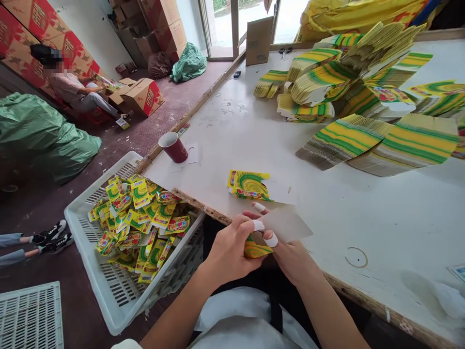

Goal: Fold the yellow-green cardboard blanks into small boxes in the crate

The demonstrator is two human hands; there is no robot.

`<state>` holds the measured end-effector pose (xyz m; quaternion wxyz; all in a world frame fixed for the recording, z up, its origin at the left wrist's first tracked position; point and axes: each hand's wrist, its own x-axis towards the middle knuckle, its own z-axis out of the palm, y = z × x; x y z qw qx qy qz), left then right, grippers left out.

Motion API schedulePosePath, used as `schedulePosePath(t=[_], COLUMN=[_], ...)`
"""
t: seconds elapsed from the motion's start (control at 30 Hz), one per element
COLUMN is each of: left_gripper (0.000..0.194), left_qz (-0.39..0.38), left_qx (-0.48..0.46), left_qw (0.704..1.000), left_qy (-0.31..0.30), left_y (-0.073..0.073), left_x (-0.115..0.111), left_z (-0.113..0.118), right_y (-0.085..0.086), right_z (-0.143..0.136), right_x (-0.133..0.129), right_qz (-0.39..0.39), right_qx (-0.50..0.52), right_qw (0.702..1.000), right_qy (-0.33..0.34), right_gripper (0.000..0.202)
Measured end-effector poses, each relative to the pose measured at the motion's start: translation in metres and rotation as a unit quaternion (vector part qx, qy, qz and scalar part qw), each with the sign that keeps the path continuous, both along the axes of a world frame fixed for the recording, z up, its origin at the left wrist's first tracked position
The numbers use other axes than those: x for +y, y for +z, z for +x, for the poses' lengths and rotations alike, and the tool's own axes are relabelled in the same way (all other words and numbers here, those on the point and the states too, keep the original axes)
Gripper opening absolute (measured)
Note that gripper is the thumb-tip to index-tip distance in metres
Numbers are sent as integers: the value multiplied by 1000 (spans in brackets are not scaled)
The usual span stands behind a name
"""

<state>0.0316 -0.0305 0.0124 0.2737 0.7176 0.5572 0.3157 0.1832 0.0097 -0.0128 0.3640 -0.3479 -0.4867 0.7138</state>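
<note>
My left hand [232, 247] is closed around a yellow and green carton [256, 248] at the table's front edge. On the carton's other side, my right hand [294, 259] grips it too, and its pale, blank flap [288, 224] sticks out to the right. White tape wraps several fingertips. Just beyond my hands, another carton [249, 184] lies on the white table [218, 145], its printed part to the left and a white part to the right. A white plastic crate [85, 252] full of small yellow and green boxes [160, 213] stands left of my hands.
Stacks of flat cartons [345, 140] cover the table's far right. A maroon cup [173, 147] stands near the left edge. Scissors [285, 52] and an upright cardboard piece [258, 41] are at the back. A seated person [72, 89] is beside an open box [141, 97].
</note>
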Motion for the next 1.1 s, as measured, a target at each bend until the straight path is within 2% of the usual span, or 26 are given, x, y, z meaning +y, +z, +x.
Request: schedulePosePath(t=[0.1, 0.17, 0.2, 0.27, 0.33, 0.43, 0.53, 0.63, 0.73, 0.8, 0.97, 1.1], left_gripper=[54, 63, 66, 68, 64, 65, 69, 70, 72, 70, 69, 71], left_qz=[-58, -89, -88, -59, -35, -44, -81, -102, -89, -73, -65, -66], left_qx=[-8, -33, -41, -45, -39, -35, -10, 3, 7, 18, 35, 14], left_qw=[998, 995, 995, 997, 997, 995, 992, 992, 995, 996, 996, 995], left_qy=[12, 14, 18, 35, 55, 84, 94, 69, 52, 52, 47, 67], left_y=[0, -1, -2, -3, -4, -4, -1, 3, 6, 7, 7, 5], left_x=[2, 4, 5, 7, 7, 6, 6, 7, 9, 9, 7, 6], left_z=[-1, -1, -1, 0, -1, -6, -13, -15, -14, -13, -12, -14], right_y=[3, 3, 3, 0, -3, -3, 5, 17, 25, 24, 8, 1], right_z=[2, 3, 3, 3, 4, 7, 14, 23, 26, 23, 7, 1], right_x=[-2, -4, -5, -5, -3, 2, 9, 16, 20, 19, 13, 12], right_qz=[131, 243, 295, 371, 404, 409, 392, 380, 361, 344, 324, 327], right_qx=[-63, -109, -128, -153, -165, -202, -239, -237, -224, -212, -162, -144], right_qw=[989, 964, 947, 916, 899, 889, 884, 882, 886, 898, 923, 928], right_qy=[-10, -2, -3, -15, -16, 26, 87, 147, 187, 176, 127, 102], right_gripper=[68, 54, 49, 53, 58, 56, 49, 43, 37, 38, 44, 27])
